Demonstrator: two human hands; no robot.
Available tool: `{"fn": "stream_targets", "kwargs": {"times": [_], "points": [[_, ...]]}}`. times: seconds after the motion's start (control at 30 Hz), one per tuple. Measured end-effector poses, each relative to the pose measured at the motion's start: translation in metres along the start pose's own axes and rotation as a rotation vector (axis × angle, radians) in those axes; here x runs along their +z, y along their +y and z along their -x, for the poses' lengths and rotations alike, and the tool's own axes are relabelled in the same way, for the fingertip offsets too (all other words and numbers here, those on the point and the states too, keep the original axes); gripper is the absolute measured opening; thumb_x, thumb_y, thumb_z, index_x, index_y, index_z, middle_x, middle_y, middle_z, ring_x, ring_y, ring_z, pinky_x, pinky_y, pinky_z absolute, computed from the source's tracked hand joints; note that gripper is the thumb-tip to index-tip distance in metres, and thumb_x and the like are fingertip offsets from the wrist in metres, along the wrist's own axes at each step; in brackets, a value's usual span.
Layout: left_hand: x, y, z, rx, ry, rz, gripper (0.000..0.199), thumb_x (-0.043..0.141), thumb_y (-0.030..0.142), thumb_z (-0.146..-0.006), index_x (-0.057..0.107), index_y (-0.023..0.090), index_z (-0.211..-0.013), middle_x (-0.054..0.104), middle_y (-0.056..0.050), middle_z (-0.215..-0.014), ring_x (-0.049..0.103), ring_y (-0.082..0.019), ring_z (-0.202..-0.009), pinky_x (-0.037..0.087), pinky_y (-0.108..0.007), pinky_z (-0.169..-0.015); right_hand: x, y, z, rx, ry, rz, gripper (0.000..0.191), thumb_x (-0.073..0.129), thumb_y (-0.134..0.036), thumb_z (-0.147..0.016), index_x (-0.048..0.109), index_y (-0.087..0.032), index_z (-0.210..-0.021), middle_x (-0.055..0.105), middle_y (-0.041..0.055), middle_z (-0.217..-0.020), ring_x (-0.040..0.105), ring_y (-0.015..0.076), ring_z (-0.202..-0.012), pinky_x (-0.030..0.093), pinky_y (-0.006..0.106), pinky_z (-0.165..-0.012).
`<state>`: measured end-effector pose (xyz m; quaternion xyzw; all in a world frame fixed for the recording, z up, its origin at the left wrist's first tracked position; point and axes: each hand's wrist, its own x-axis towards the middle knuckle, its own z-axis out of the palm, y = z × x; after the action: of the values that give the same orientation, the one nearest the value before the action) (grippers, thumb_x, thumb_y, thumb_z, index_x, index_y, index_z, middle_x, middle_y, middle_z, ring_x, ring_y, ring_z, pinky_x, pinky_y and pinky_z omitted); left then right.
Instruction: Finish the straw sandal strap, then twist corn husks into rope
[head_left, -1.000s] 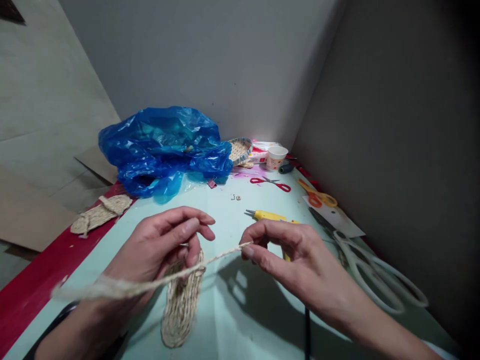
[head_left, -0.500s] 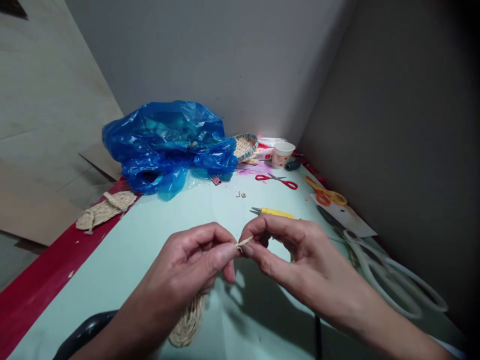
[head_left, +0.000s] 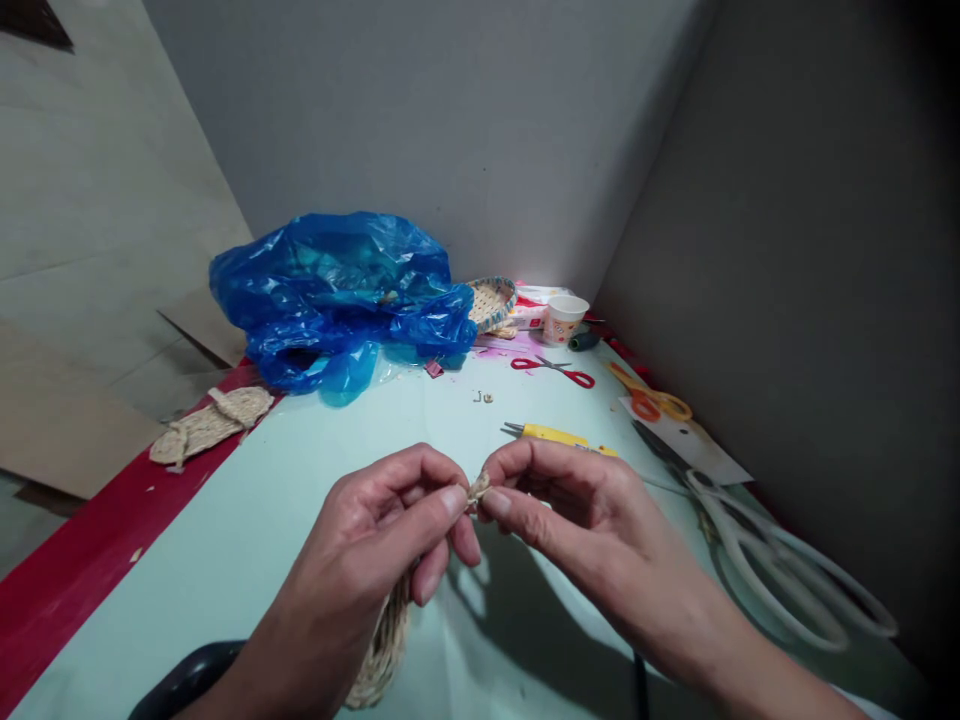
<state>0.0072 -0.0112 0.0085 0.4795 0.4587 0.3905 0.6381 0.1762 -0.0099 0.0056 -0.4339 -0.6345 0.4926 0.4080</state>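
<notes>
Hands (head_left: 390,535) pinching cord (head_left: 478,488) partly hide woven piece (head_left: 385,650); yellow tool (head_left: 555,434) lies beyond.

At the lower centre of the frame, the left hand (head_left: 382,545) and right hand (head_left: 592,525) pinch a short bit of straw cord (head_left: 478,487) between the fingertips. A woven straw piece (head_left: 381,655) shows below the left hand, partly hidden by it. A 2nd woven piece (head_left: 214,425) lies at the left, on the red edge of the bench (head_left: 292,485). A crumpled blue bag (head_left: 345,300) sits at upper left of centre; 3 pairs of scissors (head_left: 551,366) lie right of centre.
</notes>
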Motion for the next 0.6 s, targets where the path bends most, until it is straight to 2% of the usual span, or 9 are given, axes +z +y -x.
{"fn": "stream_targets", "kwargs": {"times": [0.3, 0.6], "points": [[-0.0052, -0.0053, -0.0022, -0.155, -0.120, 0.277, 0.013, 0.060, 0.027, -0.085, 0.060, 0.017, -0.076, 0.058, 0.001, -0.059, 0.025, -0.005, -0.049, 0.019, -0.020, -0.048, -0.0027, 0.0035, -0.0018, -0.126, -0.006, 0.071, 0.009, 0.059, -0.016, -0.087, 0.065, -0.018, -0.081, 0.064, -0.0007, -0.078, 0.057, 0.0112, -0.072, 0.047, 0.022, -0.068], [-0.0068, -0.0032, -0.0020, -0.226, -0.187, 0.333, 0.009, 0.061, 0.022, -0.083, 0.059, 0.017, -0.076, 0.059, -0.001, -0.060, 0.025, -0.005, -0.048, 0.019, -0.019, -0.047, -0.0032, 0.0024, -0.0026, -0.154, 0.012, 0.055, 0.006, 0.062, -0.017, -0.085, 0.066, -0.018, -0.082, 0.065, 0.0008, -0.079, 0.060, 0.0129, -0.072, 0.049, 0.025, -0.068]]}}
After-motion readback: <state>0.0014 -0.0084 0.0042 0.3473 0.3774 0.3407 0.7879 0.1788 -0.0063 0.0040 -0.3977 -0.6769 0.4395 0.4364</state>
